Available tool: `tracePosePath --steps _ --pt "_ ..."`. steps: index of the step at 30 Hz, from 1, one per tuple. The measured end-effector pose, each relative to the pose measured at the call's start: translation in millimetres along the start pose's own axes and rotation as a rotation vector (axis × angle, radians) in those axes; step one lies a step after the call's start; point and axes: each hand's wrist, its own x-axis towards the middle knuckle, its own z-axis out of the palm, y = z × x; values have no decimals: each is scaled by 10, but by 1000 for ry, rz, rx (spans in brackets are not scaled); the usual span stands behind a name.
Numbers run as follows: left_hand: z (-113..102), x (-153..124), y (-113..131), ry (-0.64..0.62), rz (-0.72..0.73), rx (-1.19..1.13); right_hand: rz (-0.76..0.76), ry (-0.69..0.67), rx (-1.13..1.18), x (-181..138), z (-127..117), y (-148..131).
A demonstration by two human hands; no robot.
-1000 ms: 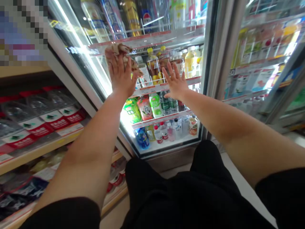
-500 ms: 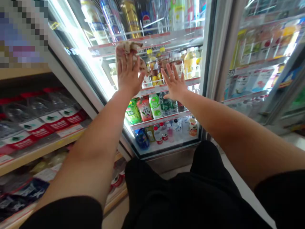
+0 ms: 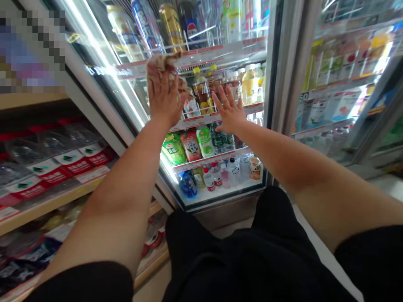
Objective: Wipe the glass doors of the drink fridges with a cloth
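My left hand (image 3: 165, 100) lies flat over a crumpled brown-and-cream cloth (image 3: 155, 66), pressing it against the glass door (image 3: 220, 193) of a lit drinks fridge. Parts of the cloth stick out above the fingertips and beside the thumb. To the right, my right hand (image 3: 231, 111) rests on the same glass, fingers spread, holding nothing. Behind the pane, between and around the hands, are drinks with yellow caps (image 3: 201, 86) and a yellow bottle (image 3: 250, 84). Lower down are green and red bottles (image 3: 191, 144).
A steel door frame (image 3: 291, 67) separates this door from another fridge section with bottles (image 3: 330, 63) at right. On the left, wooden shelves (image 3: 63, 191) carry red-and-white packs of bottles (image 3: 67, 157). My knees (image 3: 273, 209) are close to the fridge's lower edge.
My left hand and the cloth have slid a short way left across the glass. The right hand stays nearly where it was, still spread.
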Motion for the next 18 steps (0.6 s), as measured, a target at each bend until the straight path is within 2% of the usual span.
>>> tracePosePath --steps 3,6,8,10,13,15,18 --pt "45 -249 -20 -11 -63 6 0 -19 7 11 -6 0" --pt "198 -713 137 -84 -8 -9 -13 -10 22 11 -6 4" --pt "225 -867 201 -112 28 -20 -17 -6 34 6 -2 12" --pt "146 -808 173 -93 42 -35 -26 0 60 -1 -3 22" --pt "-45 -521 -6 -13 6 -43 -31 -3 85 -13 -24 28" --pt "-87 -438 -127 25 -26 -33 -33 -14 86 -18 -37 21" --pt "57 -691 -172 26 -38 -21 -35 0 78 -17 -30 6"
